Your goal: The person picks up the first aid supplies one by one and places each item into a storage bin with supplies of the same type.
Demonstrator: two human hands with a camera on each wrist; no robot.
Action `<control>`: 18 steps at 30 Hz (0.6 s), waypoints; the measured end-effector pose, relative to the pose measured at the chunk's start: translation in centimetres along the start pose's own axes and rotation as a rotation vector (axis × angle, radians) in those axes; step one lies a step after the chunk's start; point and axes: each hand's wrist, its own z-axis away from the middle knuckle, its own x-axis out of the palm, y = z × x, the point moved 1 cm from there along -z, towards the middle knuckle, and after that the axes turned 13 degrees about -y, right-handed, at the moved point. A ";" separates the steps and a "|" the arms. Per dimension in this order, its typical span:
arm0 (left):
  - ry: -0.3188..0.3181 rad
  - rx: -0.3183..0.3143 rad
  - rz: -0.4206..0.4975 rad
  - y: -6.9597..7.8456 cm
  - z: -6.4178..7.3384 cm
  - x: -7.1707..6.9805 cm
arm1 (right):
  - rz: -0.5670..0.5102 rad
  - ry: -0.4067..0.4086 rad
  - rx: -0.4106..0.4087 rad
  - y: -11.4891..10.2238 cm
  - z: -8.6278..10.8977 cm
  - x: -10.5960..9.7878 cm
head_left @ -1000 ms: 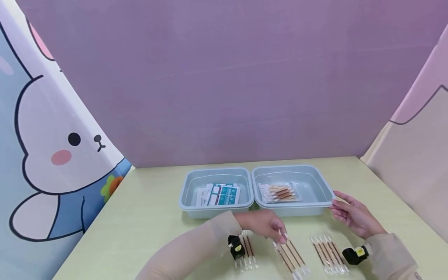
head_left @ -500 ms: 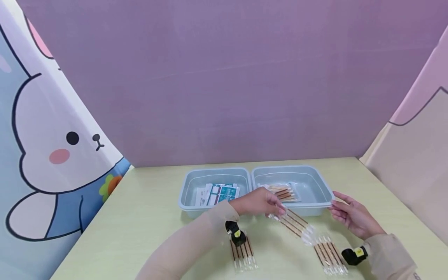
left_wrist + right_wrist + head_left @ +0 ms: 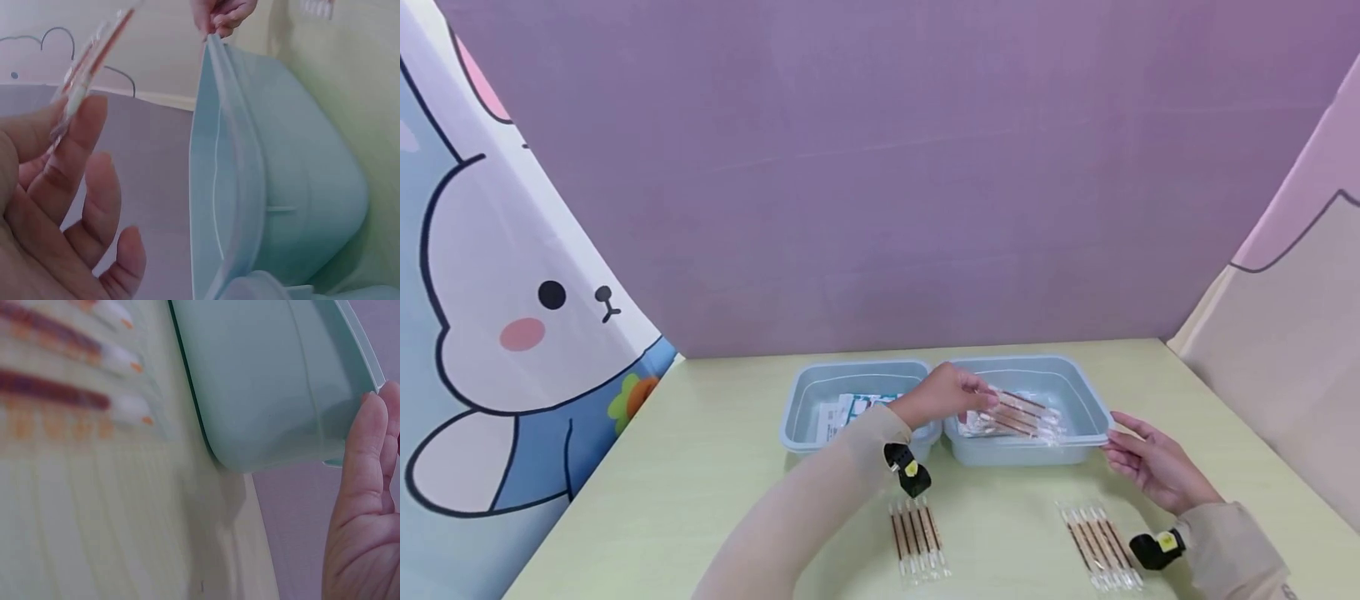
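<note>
In the head view my left hand (image 3: 942,396) pinches one end of a clear packet of cotton swabs (image 3: 1030,415) over the right-hand light blue tray (image 3: 1022,455). The packet's brown sticks and white tips point to the right. Seen from the left wrist, the packet (image 3: 94,59) sits between thumb and forefinger, the other fingers loosely bent. My right hand (image 3: 1161,467) pinches that tray's rim at its near right corner; the right wrist view shows the thumb (image 3: 369,437) against the corner. Swab packets inside this tray are partly hidden behind the held one.
The left-hand tray (image 3: 853,377), close beside the other, holds white-and-teal sachets (image 3: 850,415), partly covered by my left arm. On the table in front lie two more swab packets, a left packet (image 3: 919,540) and a right packet (image 3: 1102,548). A purple panel (image 3: 925,183) stands behind.
My left hand has lifted the middle swab packet off the table and carried it up and away from me, over the right-hand tray. My right hand stays at the rim.
</note>
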 end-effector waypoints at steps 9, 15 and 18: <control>0.172 -0.098 0.009 -0.2 -1.4 -0.9 | 0.020 0.018 -0.004 0.3 -0.2 0.1; 0.213 -0.138 0.053 -0.5 -2.3 -1.0 | 0.019 0.021 -0.006 0.3 -0.1 0.2; 0.229 -0.152 0.100 -0.6 -2.7 -0.9 | 0.011 0.012 -0.008 0.2 0.0 0.2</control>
